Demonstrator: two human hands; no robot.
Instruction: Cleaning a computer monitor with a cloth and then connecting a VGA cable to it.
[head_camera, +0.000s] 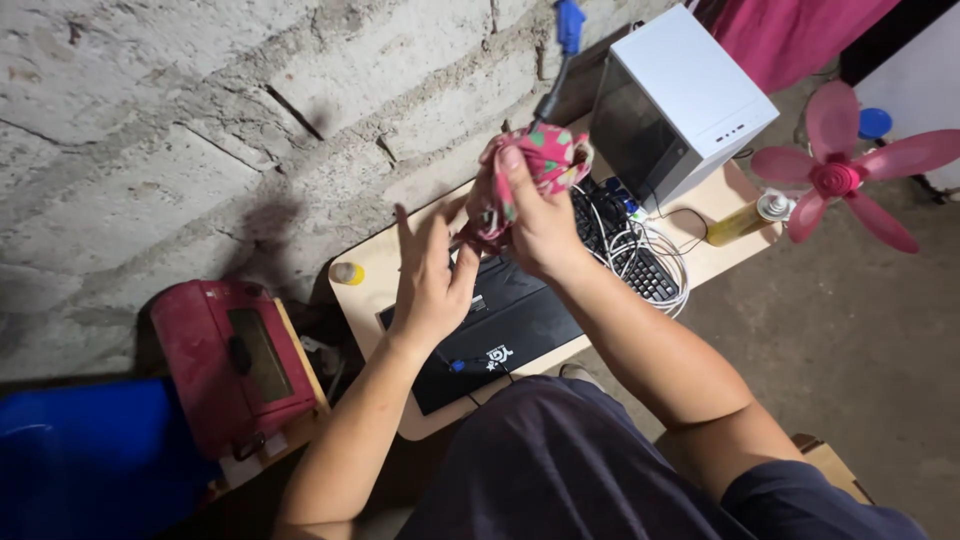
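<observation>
Right hand (535, 215) clenched round a bunched pink floral cloth (545, 155), held up over the desk's (375, 275) back edge. Left hand (430, 275) spread, released, just beside its trailing end. Cloth looks light, limp; best gripped wadded.

A soft printed cloth (540, 165) is gripped. Rough, matt masonry is seen in the wall (200, 110); the white case (690, 95) looks smooth, possibly painted metal.

White computer case (690, 95), pink fan (838, 178), red box (232, 358), yellow spray can (745, 220).
</observation>
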